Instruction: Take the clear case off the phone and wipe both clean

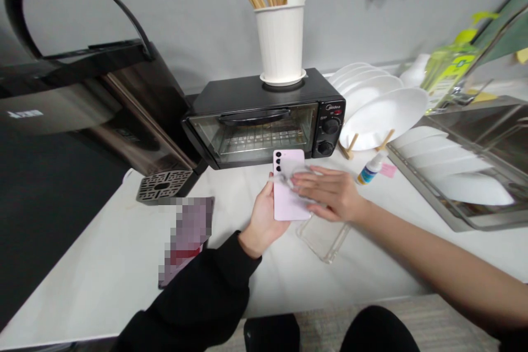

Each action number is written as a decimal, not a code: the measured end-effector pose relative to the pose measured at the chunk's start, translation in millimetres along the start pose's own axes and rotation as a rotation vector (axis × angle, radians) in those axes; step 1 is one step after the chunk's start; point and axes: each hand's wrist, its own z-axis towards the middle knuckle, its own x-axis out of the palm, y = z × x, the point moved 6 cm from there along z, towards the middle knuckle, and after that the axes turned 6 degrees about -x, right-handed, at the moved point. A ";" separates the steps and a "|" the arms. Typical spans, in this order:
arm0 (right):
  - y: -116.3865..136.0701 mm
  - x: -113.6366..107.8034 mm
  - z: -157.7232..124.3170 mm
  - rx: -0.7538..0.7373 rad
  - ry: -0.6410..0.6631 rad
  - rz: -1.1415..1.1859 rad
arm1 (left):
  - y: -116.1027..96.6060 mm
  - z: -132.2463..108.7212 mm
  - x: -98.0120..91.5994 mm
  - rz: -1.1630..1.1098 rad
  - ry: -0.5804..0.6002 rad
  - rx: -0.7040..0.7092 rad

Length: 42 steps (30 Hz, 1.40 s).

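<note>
A lavender smartphone (pixel 290 204) rests in my left hand (pixel 263 213), its back with the camera lenses turned up. The fingers of that hand wrap round its left edge and underside. My right hand (pixel 330 191) lies over the upper right part of the phone's back, fingers stretched together and pressed down. Under its fingertips shows a pale, thin wipe (pixel 282 177), partly hidden and blurred. A clear phone case (pixel 329 257) lies on the white countertop (pixel 280 280), just below the right hand. To the right of this hand stands a small spray bottle (pixel 369 171) with a white top.
Behind the hands is a black toaster oven (pixel 256 100) bearing a white cup (pixel 280 44) of chopsticks. A drinks machine (pixel 136 115) and a pixelated flat object (pixel 187 236) are on the left. White plates (pixel 383 115), a pink slip (pixel 388 170) and a sink (pixel 457 220) with bowls occupy the right.
</note>
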 end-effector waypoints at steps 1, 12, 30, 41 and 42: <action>-7.3 -1.3 -0.5 0.096 0.007 -0.060 | 1.3 0.2 -1.4 -0.001 -0.011 -0.008; -10.8 -7.0 -0.9 0.114 -0.040 -0.042 | 5.4 1.3 -3.4 0.018 0.022 -0.050; 22.4 7.8 7.2 -0.165 0.099 0.172 | 5.4 -0.7 1.0 0.012 0.020 -0.033; 13.4 6.4 6.4 -0.106 0.100 0.133 | 8.4 0.3 -5.7 -0.012 0.045 0.000; 17.3 4.1 6.0 -0.151 0.060 0.160 | 7.7 0.3 -4.5 -0.009 0.062 0.008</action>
